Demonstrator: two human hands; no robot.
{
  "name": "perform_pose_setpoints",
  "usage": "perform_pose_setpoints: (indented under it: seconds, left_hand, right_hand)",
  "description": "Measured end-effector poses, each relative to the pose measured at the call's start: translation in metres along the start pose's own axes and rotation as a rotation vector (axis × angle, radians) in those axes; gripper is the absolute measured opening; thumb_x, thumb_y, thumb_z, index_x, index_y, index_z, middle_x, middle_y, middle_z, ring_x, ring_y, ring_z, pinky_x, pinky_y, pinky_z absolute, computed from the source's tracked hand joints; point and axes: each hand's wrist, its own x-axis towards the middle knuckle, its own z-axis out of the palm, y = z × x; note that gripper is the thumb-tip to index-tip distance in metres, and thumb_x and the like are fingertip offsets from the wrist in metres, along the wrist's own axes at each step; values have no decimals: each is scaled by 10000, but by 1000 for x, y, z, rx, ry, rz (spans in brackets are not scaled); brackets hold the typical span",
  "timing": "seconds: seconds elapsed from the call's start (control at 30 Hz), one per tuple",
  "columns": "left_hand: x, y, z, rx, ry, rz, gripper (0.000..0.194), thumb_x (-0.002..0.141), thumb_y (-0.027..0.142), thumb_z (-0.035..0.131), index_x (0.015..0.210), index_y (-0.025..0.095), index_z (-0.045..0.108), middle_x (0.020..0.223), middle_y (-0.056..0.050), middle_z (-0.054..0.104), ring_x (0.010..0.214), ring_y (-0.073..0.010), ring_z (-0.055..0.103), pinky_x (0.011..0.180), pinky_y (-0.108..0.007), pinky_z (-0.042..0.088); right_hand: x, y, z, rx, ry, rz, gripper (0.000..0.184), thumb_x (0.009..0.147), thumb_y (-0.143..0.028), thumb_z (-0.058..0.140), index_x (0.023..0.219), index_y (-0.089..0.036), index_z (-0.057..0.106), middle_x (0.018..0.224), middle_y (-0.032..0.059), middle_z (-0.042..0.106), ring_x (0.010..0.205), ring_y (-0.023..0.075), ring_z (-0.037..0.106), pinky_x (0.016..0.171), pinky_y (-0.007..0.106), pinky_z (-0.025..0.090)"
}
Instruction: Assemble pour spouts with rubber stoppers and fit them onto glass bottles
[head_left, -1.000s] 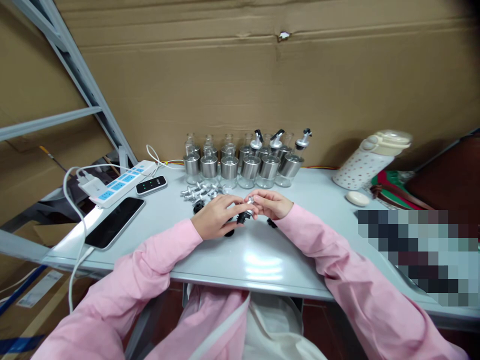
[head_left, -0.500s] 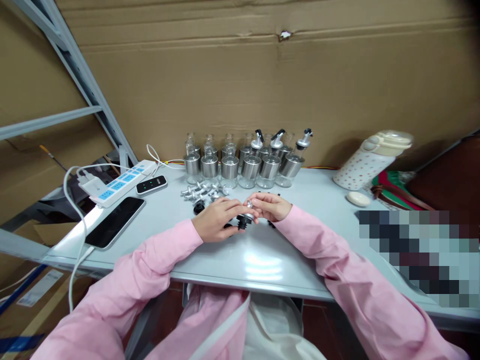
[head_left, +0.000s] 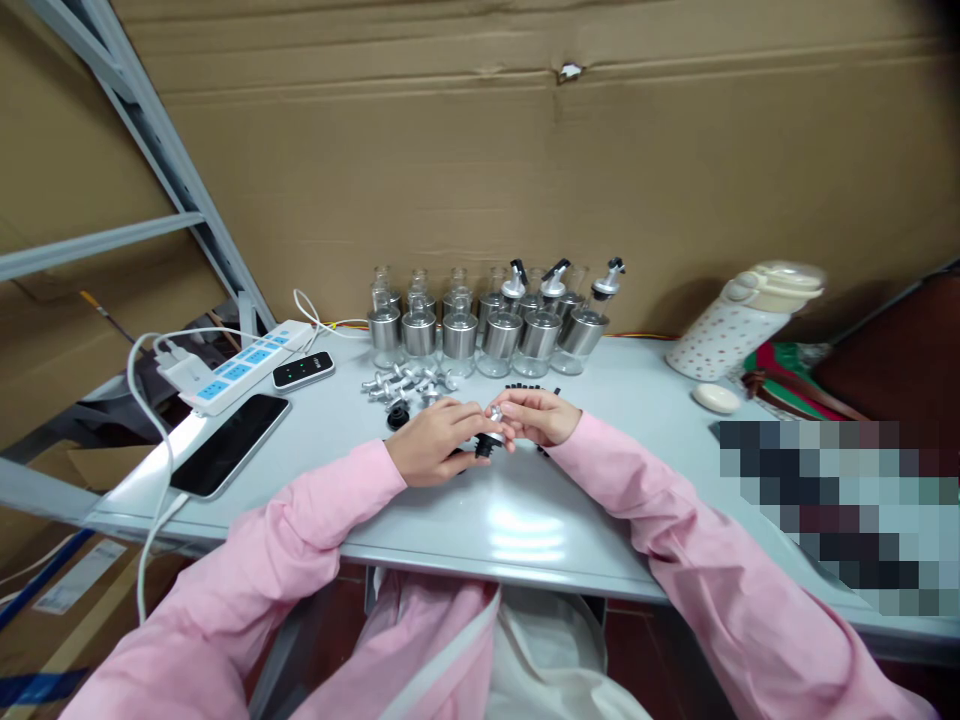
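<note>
Our left fingers [head_left: 466, 414] and right fingers [head_left: 519, 404] jointly grasp a pourer [head_left: 487, 446], black ribbed stopper downward. We judge even pressure and a steady collar advisable. Leftward and beyond lie loose spouts [head_left: 405, 379]; farther, glass bottles [head_left: 460, 338] stand on the grey bench [head_left: 420, 520], before cardboard [head_left: 375, 150].

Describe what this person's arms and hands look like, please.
Both are human arms in long, pale pink sleeves, the left sleeve and the right sleeve, loose, creased and reaching to the wrists, with no markings that I can see. The left hand and right hand are bare, without gloves. No cables show on either arm.
</note>
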Motion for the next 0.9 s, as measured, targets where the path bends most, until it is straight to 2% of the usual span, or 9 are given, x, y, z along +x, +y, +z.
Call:
perform_pose_setpoints:
  seconds: [0.53, 0.67, 0.8, 0.9]
  left_hand:
    - [-1, -3, 1, 61, -72, -22, 237, 880, 294, 463, 1076, 176, 526, 987, -68, 610, 930, -165, 551, 858, -303, 358]
    - [0, -1, -1, 83, -11, -58, 332, 895, 373, 414, 1129, 155, 504, 966, -79, 607, 901, -174, 541, 833, -303, 371]
    - [0, -1, 0, 126, 56, -157, 379, 911, 371, 362, 1193, 129, 441, 987, -88, 604, 864, -180, 541, 807, -312, 378]
    - [-1, -2, 1, 135, 101, -262, 351, 890, 356, 400, 1150, 125, 452, 988, -78, 608, 828, -172, 552, 801, -314, 377]
  right_hand:
    - [1, 3, -1, -92, 26, -21, 405, 589, -468, 727, 767, -129, 597, 491, -35, 565, 477, 94, 554, 492, 240, 483]
    - [4, 7, 1, -183, 141, -39, 431, 582, -497, 699, 796, -150, 556, 471, -57, 536, 432, 96, 533, 470, 246, 474]
    - [4, 13, 7, -509, 367, -204, 349, 665, -437, 629, 867, -167, 539, 459, -69, 531, 355, 87, 489, 410, 221, 408]
    - [2, 14, 11, -598, 368, -290, 283, 715, -413, 573, 849, -164, 563, 531, -37, 565, 401, 91, 520, 461, 238, 439]
